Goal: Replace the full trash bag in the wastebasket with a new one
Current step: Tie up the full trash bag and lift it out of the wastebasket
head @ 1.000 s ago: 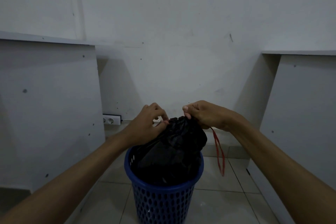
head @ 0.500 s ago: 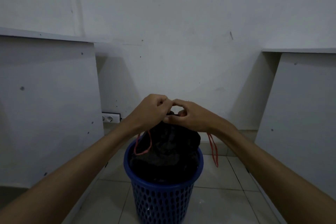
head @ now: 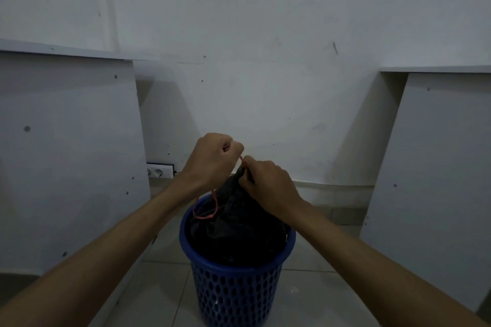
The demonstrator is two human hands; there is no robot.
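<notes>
Trash bag (head: 236,223), black, sits in the blue wastebasket (head: 236,289) at 6 o'clock in the head view, its neck gathered up at centre. We see the left hand (head: 212,159) fisted, fingers curled tight round the red drawstring (head: 241,159), which runs taut from the fist down to the bag's neck. Right hand (head: 265,183) sits just at 4 o'clock of the left, fingers curled and pinching the bunched neck; whether it also holds string we cannot tell. A slack red loop (head: 206,207) hangs over the bag at 10 o'clock of the basket rim.

Progress, our judgement: early. Bag mouth looks cinched, tie-off apparently under way. Left to do: finish the knot, lift the bag out, fit a new liner. No new bag in view.

Counts: one wastebasket, one full bag, two hands, one slack loop showing plus the taut strand. Also one wall socket strip (head: 159,172) at 9 o'clock of the hands, and two white panels, left (head: 69,156) and right (head: 435,156), flanking the basket on a tiled floor (head: 313,295).
</notes>
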